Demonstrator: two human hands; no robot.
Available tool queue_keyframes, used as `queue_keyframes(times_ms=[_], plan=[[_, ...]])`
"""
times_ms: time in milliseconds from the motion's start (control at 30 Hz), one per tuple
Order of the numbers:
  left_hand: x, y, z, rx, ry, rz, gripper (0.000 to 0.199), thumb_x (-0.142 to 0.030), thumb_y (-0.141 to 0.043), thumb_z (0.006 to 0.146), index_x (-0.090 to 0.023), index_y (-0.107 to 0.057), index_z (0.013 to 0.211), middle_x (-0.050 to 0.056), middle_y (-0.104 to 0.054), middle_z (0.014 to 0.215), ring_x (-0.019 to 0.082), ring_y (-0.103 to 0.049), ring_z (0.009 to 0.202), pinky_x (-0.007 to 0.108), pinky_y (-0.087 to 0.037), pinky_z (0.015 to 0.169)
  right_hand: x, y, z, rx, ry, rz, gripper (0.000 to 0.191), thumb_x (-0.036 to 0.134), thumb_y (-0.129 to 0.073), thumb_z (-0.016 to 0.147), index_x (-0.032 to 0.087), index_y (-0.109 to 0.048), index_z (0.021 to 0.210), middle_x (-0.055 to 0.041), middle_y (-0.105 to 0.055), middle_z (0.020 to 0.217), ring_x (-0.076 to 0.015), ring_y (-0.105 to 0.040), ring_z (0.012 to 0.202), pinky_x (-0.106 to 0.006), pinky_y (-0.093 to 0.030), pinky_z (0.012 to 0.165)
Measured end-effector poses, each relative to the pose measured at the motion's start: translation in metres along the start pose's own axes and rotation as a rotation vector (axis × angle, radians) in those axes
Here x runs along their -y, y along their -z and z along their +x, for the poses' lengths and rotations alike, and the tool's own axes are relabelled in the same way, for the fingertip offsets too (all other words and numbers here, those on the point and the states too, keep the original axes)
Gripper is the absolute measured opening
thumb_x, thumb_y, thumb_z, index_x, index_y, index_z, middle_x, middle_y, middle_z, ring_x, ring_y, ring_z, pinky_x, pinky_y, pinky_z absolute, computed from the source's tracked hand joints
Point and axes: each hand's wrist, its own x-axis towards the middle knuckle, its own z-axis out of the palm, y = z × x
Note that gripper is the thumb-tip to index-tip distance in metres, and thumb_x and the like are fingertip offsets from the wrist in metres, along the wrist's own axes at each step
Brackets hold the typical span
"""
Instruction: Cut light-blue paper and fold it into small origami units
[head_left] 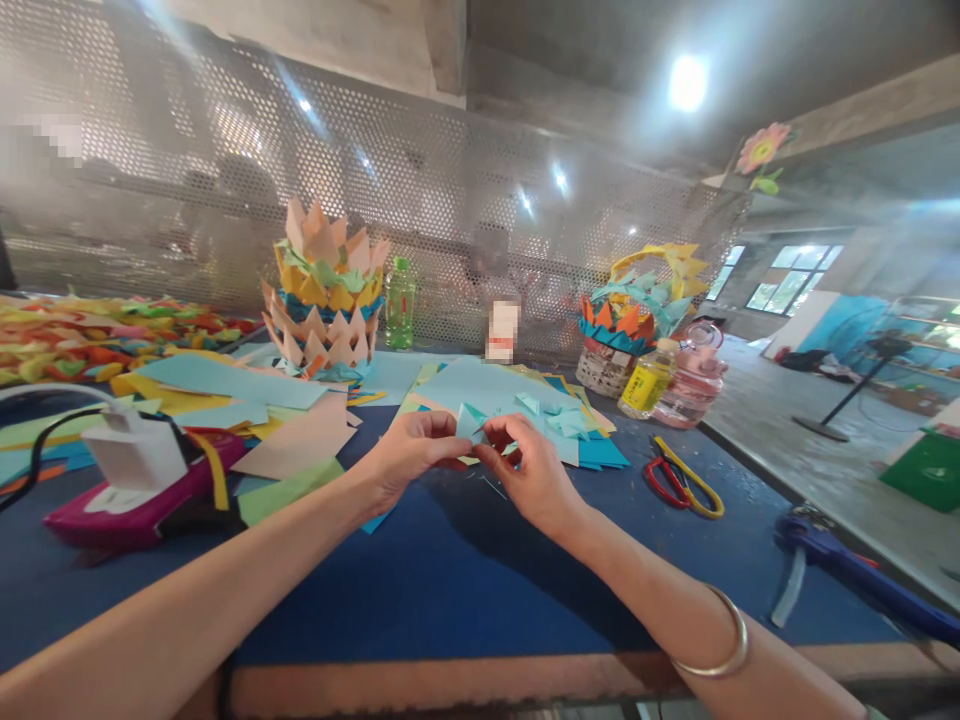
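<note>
Between my two hands is a small piece of light blue folded paper (pixel 470 421), raised above the dark blue tabletop. My left hand (pixel 422 452) pinches its left side with thumb and fingers. On the other side, my right hand (pixel 523 462) pinches the lower right edge, its fingertips close to the left ones. Just behind the hands lie light blue paper sheets (pixel 474 383) and a few folded light blue pieces (pixel 561 415). The fingers hide part of the paper, so its full shape does not show.
Scissors (pixel 684 480) with red and yellow handles lie right, near a blue-handled tool (pixel 847 560). Folded-paper baskets (pixel 322 300) (pixel 615 340) and bottles (pixel 401 305) (pixel 646 380) stand behind. At left are a purple power strip (pixel 127 505), coloured paper sheets (pixel 300 440) and a colourful pile (pixel 112 335).
</note>
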Motion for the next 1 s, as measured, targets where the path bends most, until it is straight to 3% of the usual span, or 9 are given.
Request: queue_keyframes(times_ms=[133,300,500,733,1000], plan=[[0.0,0.0,0.001,-0.004,0.025,-0.024,0.022,-0.025,-0.074,0.055,-0.014,-0.055,0.055,-0.003,-0.054,0.055,0.01,-0.056,0.06,0.024,-0.049,0.063,0.002,0.0,0.0,-0.011,-0.018,-0.009,0.013,0.03,-0.052,0.081,0.017,-0.055,0.08,-0.0016,-0.056,0.076,-0.0102,-0.052,0.065,-0.02,-0.042,0.053],[0.005,0.004,0.003,0.08,0.053,-0.051,0.022,-0.029,-0.073,0.06,-0.014,-0.064,0.073,0.004,-0.066,0.076,0.017,-0.062,0.081,0.023,-0.048,0.067,0.004,0.001,0.001,-0.046,-0.046,-0.029,0.01,0.028,-0.053,0.08,0.018,-0.055,0.079,0.0007,-0.057,0.067,-0.0094,-0.05,0.058,-0.019,-0.039,0.05],[0.006,0.006,0.002,0.069,0.142,-0.132,0.016,-0.025,-0.073,0.061,-0.013,-0.064,0.067,0.002,-0.067,0.07,0.012,-0.063,0.072,0.02,-0.048,0.065,0.003,-0.001,0.001,-0.055,-0.036,0.001,0.01,0.026,-0.051,0.081,0.018,-0.056,0.083,-0.0008,-0.06,0.074,-0.0095,-0.053,0.06,-0.019,-0.041,0.053],[0.01,0.007,0.005,0.091,0.202,-0.14,0.02,-0.031,-0.07,0.066,-0.012,-0.066,0.07,0.008,-0.07,0.078,0.015,-0.065,0.077,0.02,-0.049,0.067,0.003,0.001,0.001,-0.083,-0.011,-0.01,0.01,0.022,-0.051,0.081,0.019,-0.058,0.086,-0.0014,-0.061,0.077,-0.009,-0.052,0.059,-0.02,-0.042,0.053],[0.007,0.008,0.004,0.106,0.22,-0.195,0.015,-0.025,-0.065,0.071,-0.011,-0.068,0.077,0.011,-0.071,0.085,0.02,-0.065,0.085,0.022,-0.051,0.069,0.003,0.004,0.003,-0.078,0.083,0.008,0.017,0.018,-0.049,0.082,0.02,-0.064,0.088,-0.0016,-0.056,0.075,-0.0081,-0.049,0.056,-0.021,-0.042,0.052]])
